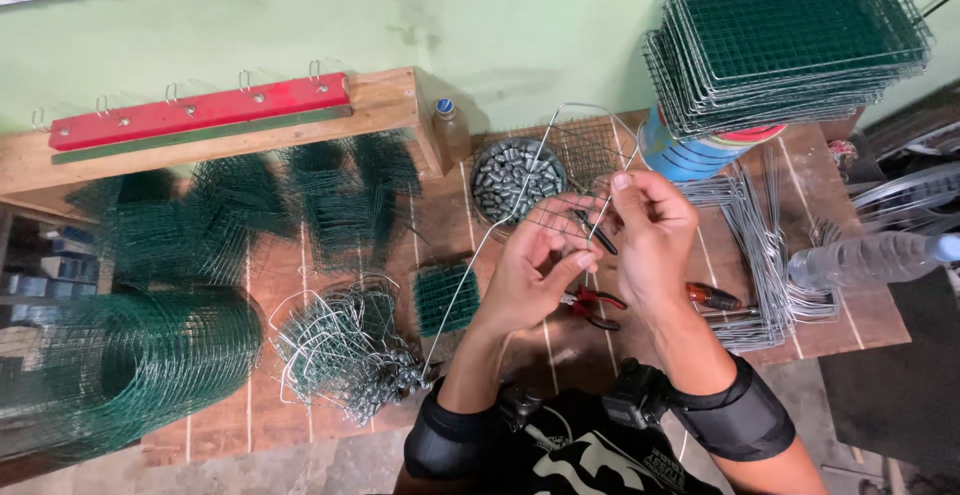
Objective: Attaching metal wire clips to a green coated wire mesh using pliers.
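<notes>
1. Bare grey wire frame (545, 155), bent into a rounded loop with a long straight leg running down to the left, is being held up over the wooden desk (870, 325) in both hands.
2. Left hand (530, 270) is closing its fingers on the wire near the middle of the frame, thumb lying across below the fingers.
3. Right hand (650, 230) is pinching a thin strand of the same frame between thumb and forefinger, just beside the left hand.
4. Red-handled pliers (592, 305) are lying on the desk directly below the hands, with an orange-handled tool (712, 297) just to their right.
5. Round tin of small metal clips (517, 180) is sitting behind the hands, a small bottle (450, 130) beside it.
6. Green mesh panels (790, 40) are stacked on a blue drum at the upper right; a green mesh roll (130, 365) and a heap of bent wire pieces (345, 350) are lying at the left.
</notes>
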